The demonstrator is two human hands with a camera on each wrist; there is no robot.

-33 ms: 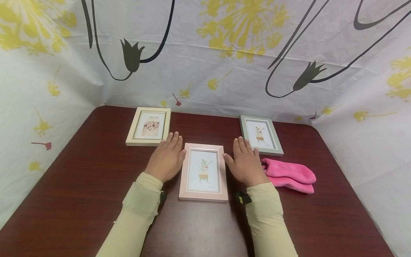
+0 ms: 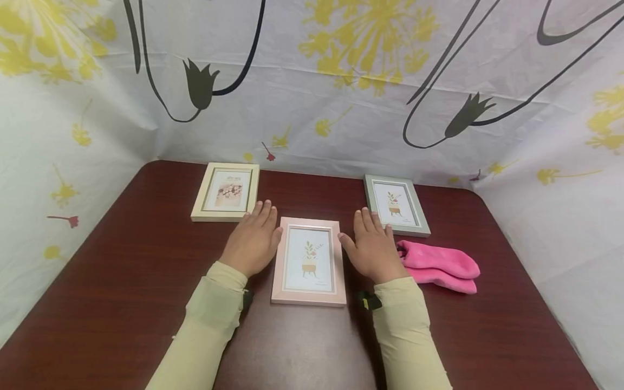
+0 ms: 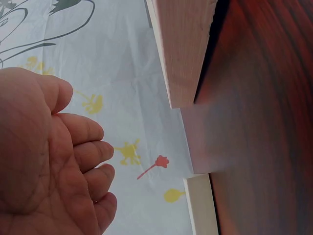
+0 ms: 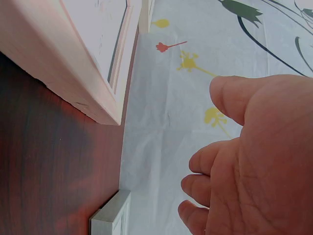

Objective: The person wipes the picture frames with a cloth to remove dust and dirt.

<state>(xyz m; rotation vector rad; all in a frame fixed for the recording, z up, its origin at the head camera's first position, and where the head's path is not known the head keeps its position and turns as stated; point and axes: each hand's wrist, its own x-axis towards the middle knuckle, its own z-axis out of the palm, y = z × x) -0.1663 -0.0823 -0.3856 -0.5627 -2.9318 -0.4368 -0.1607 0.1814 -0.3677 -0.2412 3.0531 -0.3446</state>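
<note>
A pink picture frame [image 2: 309, 298] with a plant print lies face up at the middle of the table. My left hand [image 2: 251, 241] is beside its left edge, back of the hand up, fingers extended, holding nothing. Opposite it, my right hand [image 2: 372, 246] is held the same way near the right edge. In the left wrist view the palm of my left hand [image 3: 54, 156] is bare, with the side of the pink frame [image 3: 183, 54] apart from it. The right wrist view likewise has bare space between my right hand [image 4: 259, 156] and the pink frame [image 4: 93, 93].
Back left lies a cream picture frame [image 2: 199, 203], overlapped by my left fingertips in the head view. A grey-green picture frame [image 2: 418, 208] lies back right, near my right fingers. Folded pink cloth [image 2: 439, 262] sits right of my right hand. A printed white sheet [image 2: 292, 108] encloses the brown table [image 2: 122, 271].
</note>
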